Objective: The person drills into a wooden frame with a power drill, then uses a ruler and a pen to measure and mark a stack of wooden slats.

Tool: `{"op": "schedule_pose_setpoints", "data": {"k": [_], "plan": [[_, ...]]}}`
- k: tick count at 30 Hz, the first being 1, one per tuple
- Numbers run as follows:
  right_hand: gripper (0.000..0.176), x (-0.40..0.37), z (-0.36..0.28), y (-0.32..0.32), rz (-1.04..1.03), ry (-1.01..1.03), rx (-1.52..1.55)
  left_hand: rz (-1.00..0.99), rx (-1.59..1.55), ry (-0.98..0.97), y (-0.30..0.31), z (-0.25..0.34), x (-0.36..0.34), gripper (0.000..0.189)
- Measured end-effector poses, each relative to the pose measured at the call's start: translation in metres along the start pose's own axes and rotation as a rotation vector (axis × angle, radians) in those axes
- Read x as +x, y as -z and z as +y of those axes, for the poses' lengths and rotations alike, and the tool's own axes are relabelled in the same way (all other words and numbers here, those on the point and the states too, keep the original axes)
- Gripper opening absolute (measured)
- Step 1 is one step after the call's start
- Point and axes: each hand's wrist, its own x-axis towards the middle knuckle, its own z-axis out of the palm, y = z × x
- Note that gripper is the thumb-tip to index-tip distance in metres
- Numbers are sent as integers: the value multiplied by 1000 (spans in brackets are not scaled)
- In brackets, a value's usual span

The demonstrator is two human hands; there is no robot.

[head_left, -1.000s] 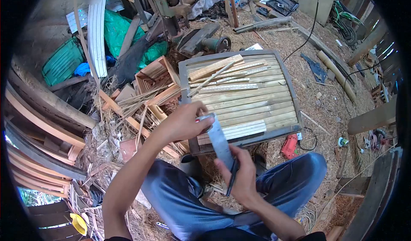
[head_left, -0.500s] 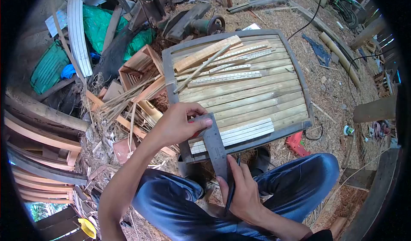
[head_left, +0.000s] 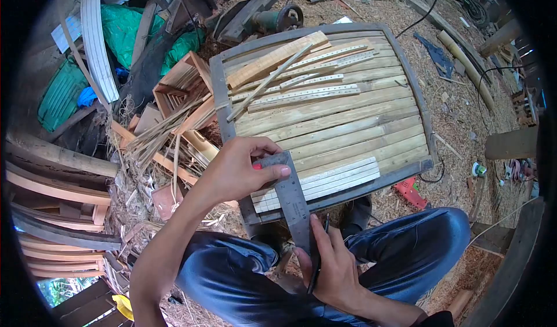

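Observation:
A grey metal ruler (head_left: 292, 194) with engraved numbers slants in front of me, over the near edge of a slatted bamboo tabletop (head_left: 342, 144). My left hand (head_left: 241, 167) pinches its upper end, thumb on top, with a small red thing showing beside the fingers. Around the lower end my right hand (head_left: 333, 263) is closed, also holding a thin dark pencil-like stick (head_left: 314, 277). Beneath the ruler lie white strips (head_left: 342, 177) side by side on the near part of the top. Farther back rest strips with rows of dark marks (head_left: 310, 96).
Left of the tabletop stand a wooden box frame (head_left: 184, 80) and a heap of thin sticks (head_left: 154, 144). Curved wooden pieces (head_left: 58, 182) are stacked at far left. A red power tool (head_left: 411, 192) lies on the shaving-strewn ground at right. Cables run beyond it.
The view has shifted slightly, so the tabletop sits a little higher in the picture. Both hands keep their hold on the ruler in nearly the same pose.

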Motion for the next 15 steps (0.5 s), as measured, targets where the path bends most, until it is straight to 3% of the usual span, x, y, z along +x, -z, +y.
{"op": "schedule_pose_setpoints", "data": {"k": [15], "plan": [[63,-1,-5,2,-34,-11,77,-24,-42,37,8,10,-6,32]]}}
